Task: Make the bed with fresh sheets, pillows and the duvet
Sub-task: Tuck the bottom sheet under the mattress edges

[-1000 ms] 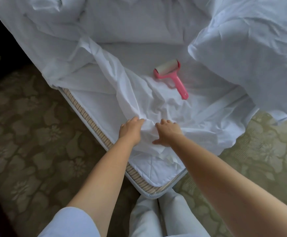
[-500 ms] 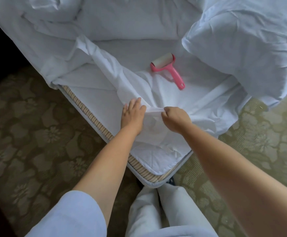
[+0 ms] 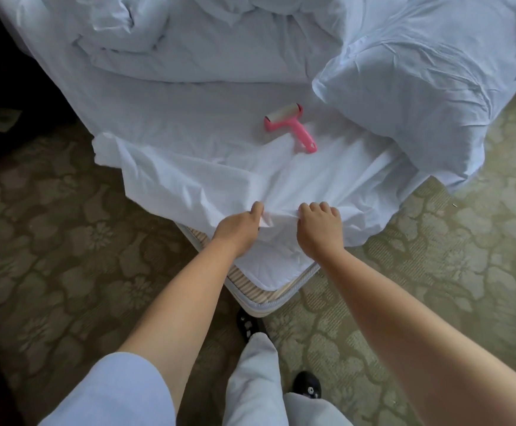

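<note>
A white sheet [image 3: 207, 167] lies spread over the near corner of the mattress [image 3: 269, 299], whose striped edge shows below it. My left hand [image 3: 239, 227] and my right hand [image 3: 319, 226] both grip the sheet's near edge, close together, just above the corner. The sheet hangs over the left side of the bed. A bulky white duvet [image 3: 419, 96] is bunched at the right, drooping off the bed. More crumpled white bedding [image 3: 189, 35] is piled at the far end.
A pink lint roller [image 3: 293, 126] lies on the sheet beyond my hands. Patterned green carpet [image 3: 66, 241] surrounds the bed. My legs and dark shoes [image 3: 307, 387] stand at the mattress corner. Dark furniture sits at the far left.
Both hands have drawn the sheet edge toward me and down over the corner. The fold that stood up on the left now lies flatter, covering the bare mattress pad there.
</note>
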Motion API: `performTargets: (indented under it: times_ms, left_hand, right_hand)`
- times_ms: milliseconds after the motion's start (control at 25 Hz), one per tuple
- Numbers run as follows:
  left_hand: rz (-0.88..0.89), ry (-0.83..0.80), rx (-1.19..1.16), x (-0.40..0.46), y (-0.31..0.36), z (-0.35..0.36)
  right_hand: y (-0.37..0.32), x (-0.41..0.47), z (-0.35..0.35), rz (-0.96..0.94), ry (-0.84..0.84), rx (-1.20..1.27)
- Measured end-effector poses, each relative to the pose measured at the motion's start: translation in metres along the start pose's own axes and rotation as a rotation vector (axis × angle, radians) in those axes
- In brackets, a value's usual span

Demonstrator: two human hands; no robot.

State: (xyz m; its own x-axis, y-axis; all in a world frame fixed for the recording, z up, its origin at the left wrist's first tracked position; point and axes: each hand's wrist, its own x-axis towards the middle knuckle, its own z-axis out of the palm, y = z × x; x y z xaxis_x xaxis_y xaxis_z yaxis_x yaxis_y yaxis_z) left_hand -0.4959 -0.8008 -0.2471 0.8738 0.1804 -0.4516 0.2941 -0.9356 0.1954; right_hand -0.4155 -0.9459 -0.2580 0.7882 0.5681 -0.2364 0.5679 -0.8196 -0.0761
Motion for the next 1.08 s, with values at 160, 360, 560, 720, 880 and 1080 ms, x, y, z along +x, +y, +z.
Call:
performTargets:
  times_ms: [160,360,560,720,880,1080]
  left_hand:
    - [-0.071,0.16,0.191,-0.003,-0.002,-0.011]
    - [-0.381,0.33,-0.063,0.027,-0.036,-0.051]
    - [-0.349,0.255,-0.47,0.076,-0.07,-0.047]
    - [-0.14,0.107,-0.196,0.095,-0.094,-0.014]
    - [-0.086,-0.037,-0.005,0.116,-0.109,0.023]
    - [-0.15,-0.103,0.033,0.119,-0.102,0.059]
  right_hand:
    - [0.0,-0.005,-0.023,0.151,0.17,0.031]
    - [-0.028,0.021,-0.021,0.054,0.104,0.216]
    - [-0.04,0.065,0.013,-0.19,-0.266,0.076]
    - [-0.049,0.071,0.059,-0.206,-0.371,-0.029]
    - [-0.055,0.075,0.101,-0.195,-0.318,-0.168]
    - [-0.055,0.073,0.122,-0.258,-0.13,-0.078]
